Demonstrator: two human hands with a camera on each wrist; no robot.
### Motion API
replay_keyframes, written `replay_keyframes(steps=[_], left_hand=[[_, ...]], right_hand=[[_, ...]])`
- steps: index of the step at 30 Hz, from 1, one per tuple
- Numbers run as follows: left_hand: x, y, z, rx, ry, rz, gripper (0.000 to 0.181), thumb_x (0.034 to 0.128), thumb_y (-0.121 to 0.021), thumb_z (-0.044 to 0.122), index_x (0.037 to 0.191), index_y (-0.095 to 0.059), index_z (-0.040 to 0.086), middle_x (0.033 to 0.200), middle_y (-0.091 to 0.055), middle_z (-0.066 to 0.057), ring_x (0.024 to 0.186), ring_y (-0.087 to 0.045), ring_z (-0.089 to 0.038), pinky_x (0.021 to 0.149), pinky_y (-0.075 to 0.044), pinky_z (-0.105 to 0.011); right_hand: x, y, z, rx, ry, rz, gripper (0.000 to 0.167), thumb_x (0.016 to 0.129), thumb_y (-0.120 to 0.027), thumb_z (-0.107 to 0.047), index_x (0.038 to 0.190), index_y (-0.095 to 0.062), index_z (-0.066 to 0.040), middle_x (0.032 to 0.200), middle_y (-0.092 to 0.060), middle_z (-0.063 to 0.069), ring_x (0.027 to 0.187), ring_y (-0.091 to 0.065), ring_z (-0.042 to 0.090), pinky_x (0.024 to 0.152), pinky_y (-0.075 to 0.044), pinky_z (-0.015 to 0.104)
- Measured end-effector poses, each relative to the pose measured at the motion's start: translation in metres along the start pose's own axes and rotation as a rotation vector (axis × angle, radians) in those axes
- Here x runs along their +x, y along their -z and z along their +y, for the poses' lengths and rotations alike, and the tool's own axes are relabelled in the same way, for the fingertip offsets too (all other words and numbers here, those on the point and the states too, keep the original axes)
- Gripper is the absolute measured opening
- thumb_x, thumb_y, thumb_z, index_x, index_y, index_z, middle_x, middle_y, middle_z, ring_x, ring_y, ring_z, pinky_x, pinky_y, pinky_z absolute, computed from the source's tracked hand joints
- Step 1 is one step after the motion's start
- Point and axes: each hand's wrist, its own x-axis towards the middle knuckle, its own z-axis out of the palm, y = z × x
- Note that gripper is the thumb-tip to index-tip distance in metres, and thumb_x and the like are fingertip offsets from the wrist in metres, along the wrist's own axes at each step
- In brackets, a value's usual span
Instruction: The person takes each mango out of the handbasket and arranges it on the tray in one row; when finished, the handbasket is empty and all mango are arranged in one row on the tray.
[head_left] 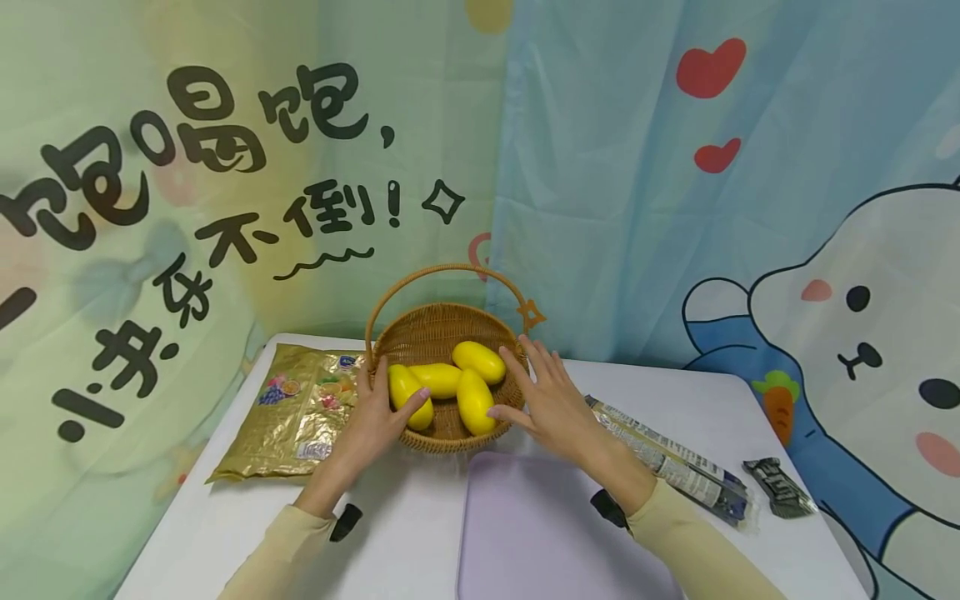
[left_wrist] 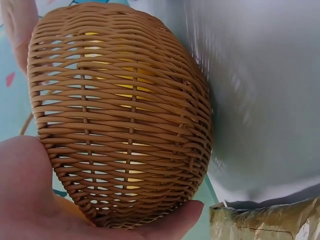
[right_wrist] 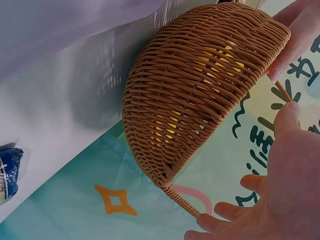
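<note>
Reaching round a wicker basket from both sides: with right hand spread, fingers apart; with left hand set against the left end, thumb over the rim. Cannot tell whether clamped on the wall there. Placed toward the far edge of a white table, holding four yellow fruits. Nearer, on the same pale top, see a smooth lilac mat; to the left, a crinkled gold packet; to the right, a long packet and a small dark wrapper. Beyond, find green cloth printed with black lettering, then softly creased blue cloth with red hearts and a white cartoon animal.
</note>
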Motion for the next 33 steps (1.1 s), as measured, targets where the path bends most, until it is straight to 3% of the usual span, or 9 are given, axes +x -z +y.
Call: replay_keyframes(steps=[10, 19, 27, 33], left_hand=[[0.001, 0.000, 0.001, 0.026, -0.003, 0.002, 0.119, 0.0891, -0.058, 0.073, 0.162, 0.002, 0.002, 0.168, 0.011, -0.023, 0.130, -0.051, -0.054, 0.094, -0.055, -0.056], [-0.002, -0.003, 0.003, 0.026, -0.022, 0.012, 0.121, 0.0875, -0.067, 0.067, 0.162, 0.003, 0.001, 0.168, 0.010, -0.023, 0.129, -0.051, -0.055, 0.098, -0.053, -0.057], [-0.007, -0.007, 0.004, 0.042, -0.062, 0.029, 0.124, 0.0848, -0.070, 0.066, 0.162, 0.001, 0.001, 0.168, 0.011, -0.022, 0.133, -0.047, -0.056, 0.100, -0.051, -0.058], [-0.009, -0.008, 0.006, 0.045, -0.088, 0.055, 0.124, 0.0844, -0.073, 0.063, 0.162, 0.000, 0.000, 0.168, 0.008, -0.022, 0.137, -0.044, -0.053, 0.103, -0.049, -0.057]], right_hand=[[0.005, -0.002, -0.002, 0.028, 0.029, -0.039, 0.090, 0.096, -0.054, -0.064, 0.164, -0.020, -0.017, 0.168, -0.014, 0.023, 0.154, -0.020, 0.043, 0.124, -0.018, 0.060], [0.013, -0.004, -0.006, 0.084, 0.047, -0.094, 0.092, 0.093, -0.060, -0.061, 0.163, -0.021, -0.015, 0.168, -0.017, 0.022, 0.152, -0.028, 0.042, 0.122, -0.023, 0.062], [0.025, -0.004, -0.014, 0.117, 0.055, -0.186, 0.093, 0.091, -0.066, -0.058, 0.163, -0.025, -0.015, 0.166, -0.020, 0.024, 0.146, -0.036, 0.046, 0.116, -0.032, 0.066], [0.037, 0.001, -0.019, 0.102, 0.048, -0.336, 0.091, 0.091, -0.066, -0.058, 0.161, -0.030, -0.013, 0.165, -0.024, 0.024, 0.140, -0.044, 0.048, 0.112, -0.038, 0.065]])
